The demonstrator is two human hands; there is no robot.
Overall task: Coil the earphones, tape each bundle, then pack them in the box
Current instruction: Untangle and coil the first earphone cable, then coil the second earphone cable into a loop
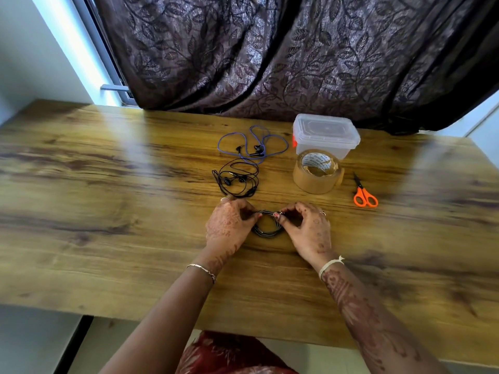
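Apparently three earphones [267, 233], one blue, two black, plus one tape roll [305, 182], one box [325, 136], one scissors [362, 190].

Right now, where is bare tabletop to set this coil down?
Wide bare table lies left of the left hand, black earphones and blue earphones, and right of the scissors. A narrow lane runs between black earphones and tape roll. Crowded: box, tape roll, scissors beyond the right hand.
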